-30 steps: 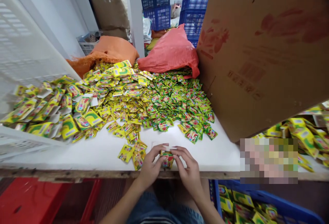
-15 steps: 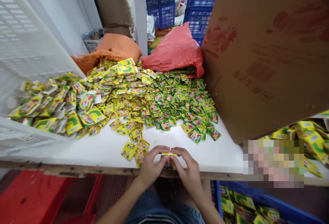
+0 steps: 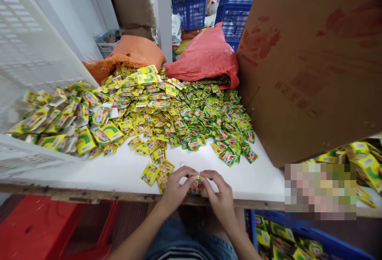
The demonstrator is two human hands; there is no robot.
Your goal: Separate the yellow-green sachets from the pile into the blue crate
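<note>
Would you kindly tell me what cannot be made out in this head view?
- The small stack of sachets between the left hand and right hand: fingers cover most of it, so its count is unclear.
- The print on the sachet pile: too small to read.
- The patch at the right: pixelated.
- The cardboard box: cut off by the top and right edges, and it hides the table behind it.
- The blue crate: cut off by the bottom edge.

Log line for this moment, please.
left hand: holds sachet stack | right hand: holds same stack | place: white table front edge | nearby: loose sachet pile, cardboard box
</note>
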